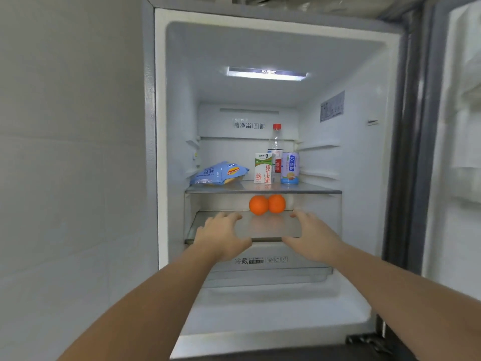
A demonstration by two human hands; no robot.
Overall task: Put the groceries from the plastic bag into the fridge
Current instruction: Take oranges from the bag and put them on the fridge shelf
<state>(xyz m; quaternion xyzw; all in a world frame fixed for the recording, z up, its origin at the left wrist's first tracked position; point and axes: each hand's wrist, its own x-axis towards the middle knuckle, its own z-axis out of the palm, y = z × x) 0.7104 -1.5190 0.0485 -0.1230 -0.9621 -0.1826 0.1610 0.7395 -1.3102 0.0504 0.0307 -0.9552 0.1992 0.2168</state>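
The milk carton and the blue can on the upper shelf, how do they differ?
The milk carton is a square-edged box, white with green and red print; the blue can is a round cylinder, mostly blue. The milk carton stands left and slightly nearer the front; the blue can sits right, beside the red-capped bottle. Both stand upright on the upper shelf.

2 bare forearms, no sleeves, watch or rings showing. The left hand [222,234] sits at 9 o'clock of the right hand [316,237].

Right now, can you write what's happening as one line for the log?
left hand: open, on lower shelf | right hand: open, same shelf | two oranges: behind hands | fridge: open
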